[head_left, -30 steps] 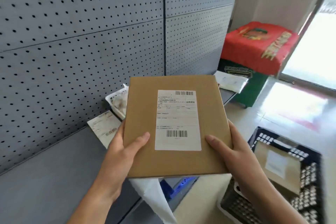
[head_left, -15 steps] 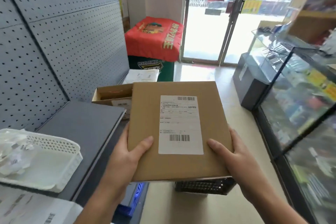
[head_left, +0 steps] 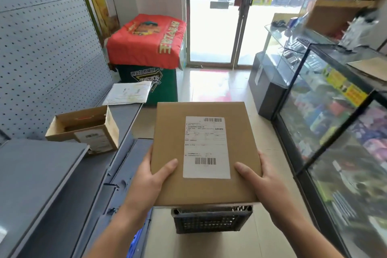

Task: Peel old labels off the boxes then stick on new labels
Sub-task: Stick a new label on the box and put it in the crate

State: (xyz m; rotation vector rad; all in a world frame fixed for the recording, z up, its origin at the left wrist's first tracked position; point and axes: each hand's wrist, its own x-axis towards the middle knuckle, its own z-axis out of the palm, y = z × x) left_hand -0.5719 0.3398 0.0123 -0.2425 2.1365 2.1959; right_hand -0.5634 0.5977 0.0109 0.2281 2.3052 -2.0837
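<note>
1. A flat brown cardboard box (head_left: 169, 132) is held level in mid-air at the centre of the view, its top facing the camera.
2. A white shipping label (head_left: 206, 146) lies smooth on the top, with a barcode at its 12 o'clock and 6 o'clock ends; the small print is unreadable.
3. The left hand (head_left: 146, 180) grips the box's 8 o'clock edge and the right hand (head_left: 268, 182) its 4 o'clock edge. Each thumb lies on top and the other fingers are hidden beneath.
4. At 6 o'clock, under the box, a black plastic crate (head_left: 211, 220) stands on the tiled floor (head_left: 209, 84), its inside covered by the box.
5. At 9 o'clock a grey shelf (head_left: 48, 184) carries an open carton (head_left: 83, 128). A white mailer (head_left: 129, 92) lies at 11 o'clock, with grey pegboard (head_left: 46, 48) behind.
6. At 12 o'clock are a glass door (head_left: 209, 27) and a red cloth (head_left: 144, 42) over a green stand (head_left: 146, 81).
7. At 3 o'clock a glass display case (head_left: 335, 128) holds blurred goods and is cut off by the frame.
</note>
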